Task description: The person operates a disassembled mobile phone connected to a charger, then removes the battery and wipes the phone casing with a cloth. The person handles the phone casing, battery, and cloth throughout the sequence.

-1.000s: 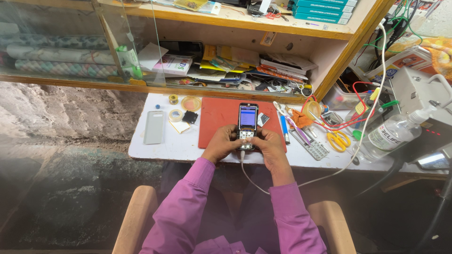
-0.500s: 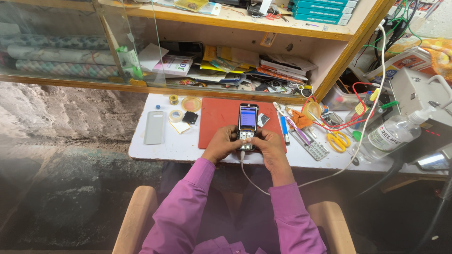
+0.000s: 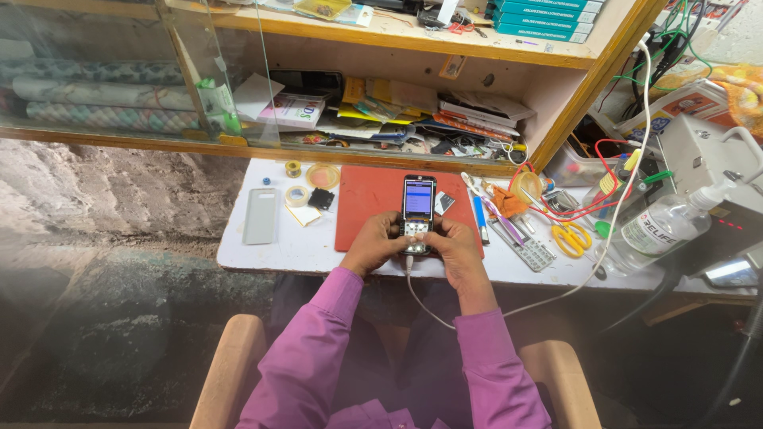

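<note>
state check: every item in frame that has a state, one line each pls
Small black keypad phone: screen lit, upright, white cable plugged in at the bottom.
Left hand: gripping the phone's lower left.
Right hand: gripping the phone's lower right, thumb on keypad.
Red rectangular work mat: flat under the phone.
Yellow-handled scissors: lying flat; blades hidden.
Clear plastic spray bottle: lying on its side.
Grey phone back cover: lying loose on the table.

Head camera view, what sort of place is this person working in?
Most likely a small phone repair stall. Both hands hold a keypad phone with a lit screen and a white cable plugged in, over a red mat. Scissors, a loose keypad and tangled wires lie beside it.
</note>
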